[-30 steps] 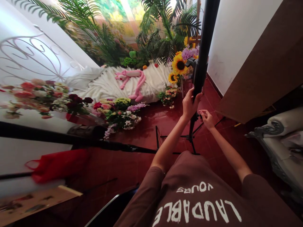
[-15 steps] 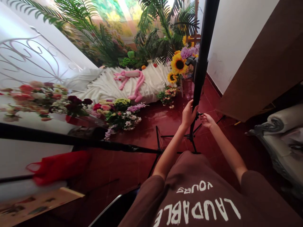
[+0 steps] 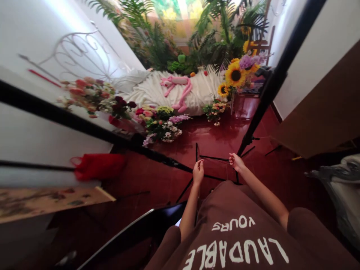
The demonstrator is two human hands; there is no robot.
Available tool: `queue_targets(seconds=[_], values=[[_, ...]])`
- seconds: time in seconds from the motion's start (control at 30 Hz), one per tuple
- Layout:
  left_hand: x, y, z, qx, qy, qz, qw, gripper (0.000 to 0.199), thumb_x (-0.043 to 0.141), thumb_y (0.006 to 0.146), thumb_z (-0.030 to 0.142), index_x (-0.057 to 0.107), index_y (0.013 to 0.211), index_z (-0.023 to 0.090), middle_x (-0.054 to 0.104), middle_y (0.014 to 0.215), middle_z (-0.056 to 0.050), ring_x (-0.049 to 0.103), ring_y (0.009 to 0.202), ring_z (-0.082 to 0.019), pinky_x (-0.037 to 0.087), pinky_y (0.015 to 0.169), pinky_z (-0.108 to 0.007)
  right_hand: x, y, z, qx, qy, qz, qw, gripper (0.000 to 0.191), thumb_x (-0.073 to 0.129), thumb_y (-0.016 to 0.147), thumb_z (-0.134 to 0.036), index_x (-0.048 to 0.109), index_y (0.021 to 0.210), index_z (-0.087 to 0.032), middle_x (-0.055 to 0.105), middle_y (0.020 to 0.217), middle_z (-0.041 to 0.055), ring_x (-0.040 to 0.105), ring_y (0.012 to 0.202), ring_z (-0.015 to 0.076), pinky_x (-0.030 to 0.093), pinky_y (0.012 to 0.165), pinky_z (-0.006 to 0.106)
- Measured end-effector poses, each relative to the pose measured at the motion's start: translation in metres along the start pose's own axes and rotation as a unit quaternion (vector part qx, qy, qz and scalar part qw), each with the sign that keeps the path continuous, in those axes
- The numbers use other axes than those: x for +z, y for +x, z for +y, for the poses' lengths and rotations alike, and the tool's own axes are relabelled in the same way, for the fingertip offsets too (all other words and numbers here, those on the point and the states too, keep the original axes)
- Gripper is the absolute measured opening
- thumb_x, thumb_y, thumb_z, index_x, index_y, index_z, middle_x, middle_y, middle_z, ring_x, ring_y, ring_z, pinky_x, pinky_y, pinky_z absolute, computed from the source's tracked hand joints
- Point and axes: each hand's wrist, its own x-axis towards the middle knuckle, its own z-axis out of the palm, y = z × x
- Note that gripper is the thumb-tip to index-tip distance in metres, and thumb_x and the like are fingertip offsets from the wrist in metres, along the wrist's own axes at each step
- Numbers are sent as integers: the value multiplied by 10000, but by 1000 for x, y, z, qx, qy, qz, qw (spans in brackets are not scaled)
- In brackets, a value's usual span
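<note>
My left hand (image 3: 198, 171) is off the stand, in the air over the floor, its fingers loosely bent and nothing visible in them. To its right, my right hand (image 3: 236, 162) has its fingers curled in, close to the lower part of a black stand pole (image 3: 260, 103); nothing shows in it. A small knob (image 3: 255, 139) sticks out of that pole, above and right of my right hand. A second black pole (image 3: 101, 137) slants in from the left towards the floor near my left hand. Thin black legs (image 3: 213, 158) spread between the hands.
Flower bunches (image 3: 165, 125) and sunflowers (image 3: 235, 75) edge a white draped cloth (image 3: 152, 88) with a pink plush toy (image 3: 180, 80). At left lie a red bag (image 3: 97, 166) and a dark flat panel (image 3: 126, 232). A pale sofa (image 3: 348, 187) stands at right.
My left hand has let go of the pole and moved left and down. My right hand has left the knob and moved left. The view has swung left.
</note>
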Motion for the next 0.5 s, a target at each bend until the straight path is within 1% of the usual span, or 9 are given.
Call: queue_targets(seconds=[0.07, 0.13, 0.23, 0.33, 0.43, 0.5], values=[[-35, -1, -13, -27, 9, 59, 998, 232, 446, 909, 426, 602, 975, 267, 688, 1050, -54, 631, 1030, -254, 484, 914, -443, 15, 2, 13, 9, -35, -20, 999, 31, 544, 797, -192, 534, 768, -188, 489, 486, -60, 407, 379, 61, 291, 365, 162], [-64, -3, -23, -49, 14, 112, 992, 247, 435, 913, 436, 596, 970, 257, 686, 1050, -57, 624, 1043, -251, 473, 926, -440, 32, 4, 25, 21, -69, -45, 996, 38, 544, 797, -203, 541, 762, -187, 501, 487, -57, 412, 380, 60, 310, 377, 165], [-96, -8, -31, -69, 10, 179, 981, 291, 417, 920, 463, 583, 981, 232, 681, 1067, -78, 626, 1037, -240, 470, 935, -421, 59, 6, 43, 43, -115, -90, 988, 41, 547, 791, -209, 547, 757, -186, 518, 495, -53, 418, 385, 58, 325, 393, 165], [-115, -12, -31, -67, 0, 226, 972, 346, 406, 922, 491, 577, 1001, 200, 676, 1083, -96, 637, 1012, -215, 483, 933, -384, 90, 5, 62, 68, -158, -131, 976, 52, 525, 807, -202, 552, 766, -183, 522, 498, -53, 418, 385, 55, 316, 395, 157], [-126, -11, -24, -46, -15, 262, 964, 418, 389, 923, 518, 585, 1023, 163, 672, 1087, -117, 644, 1006, -196, 494, 933, -361, 123, 1, 78, 92, -196, -167, 962, 103, 483, 840, -186, 563, 776, -175, 514, 490, -54, 413, 379, 50, 302, 392, 151], [-131, -7, -15, -22, -31, 277, 960, 439, 388, 924, 521, 589, 1046, 149, 668, 1096, -130, 645, 1008, -188, 501, 925, -349, 144, -2, 87, 113, -217, -194, 950, 120, 482, 865, -219, 576, 805, -176, 517, 492, -55, 421, 379, 52, 297, 389, 151]])
